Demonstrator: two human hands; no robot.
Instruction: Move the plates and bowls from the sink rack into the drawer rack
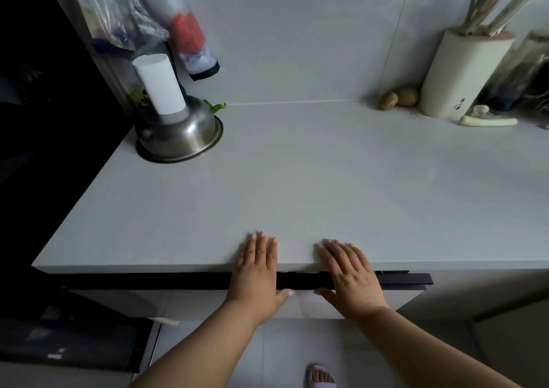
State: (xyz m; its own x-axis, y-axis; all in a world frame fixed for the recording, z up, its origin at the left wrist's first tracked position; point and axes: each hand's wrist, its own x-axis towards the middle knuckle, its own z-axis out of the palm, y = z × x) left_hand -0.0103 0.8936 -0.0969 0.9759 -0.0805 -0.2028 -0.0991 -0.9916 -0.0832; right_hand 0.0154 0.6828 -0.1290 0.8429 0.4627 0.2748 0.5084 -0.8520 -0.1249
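My left hand [258, 268] lies flat with straight fingers on the front edge of the white counter [297, 179], its thumb below the dark handle strip [178, 281] of the drawer front [193, 301]. My right hand [350, 274] lies the same way a little to the right, fingers on the counter edge and thumb under the strip. The drawer looks closed. No plates, bowls from a sink rack, or either rack show in this view.
An upturned steel bowl [181, 135] with a white cylinder [159, 83] on it stands at the back left beside a dark appliance [44, 90]. A knife block [463, 75], two potatoes [398, 98] and a pale vegetable [487, 121] sit back right. My slippered foot [322, 377] is below.
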